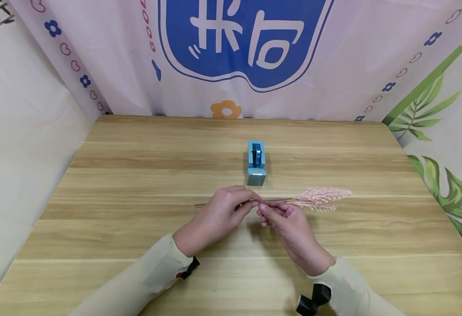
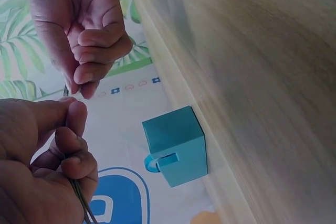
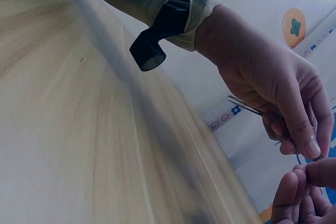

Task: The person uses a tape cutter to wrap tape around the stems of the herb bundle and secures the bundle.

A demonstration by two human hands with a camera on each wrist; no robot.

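Note:
Sprigs of pale pink artificial flowers (image 1: 323, 195) on thin brown-green stems lie crosswise in front of the person, heads to the right. The left hand (image 1: 223, 210) grips the stems (image 2: 81, 200) in curled fingers, their cut ends sticking out to its left. Close against its fingertips, the right hand (image 1: 296, 226) pinches the stems between thumb and fingers, nearer the flower heads. In the right wrist view the stem ends (image 3: 244, 104) poke out behind the left hand (image 3: 281, 87). Fingers hide the stretch where both hands meet.
Just beyond the hands, a blue tape dispenser (image 1: 256, 163) stands on the wood-grain table (image 1: 136, 175). A printed curtain (image 1: 128, 52) hangs behind the table's far edge. Black wrist cameras (image 1: 314, 299) are strapped to both sleeved wrists.

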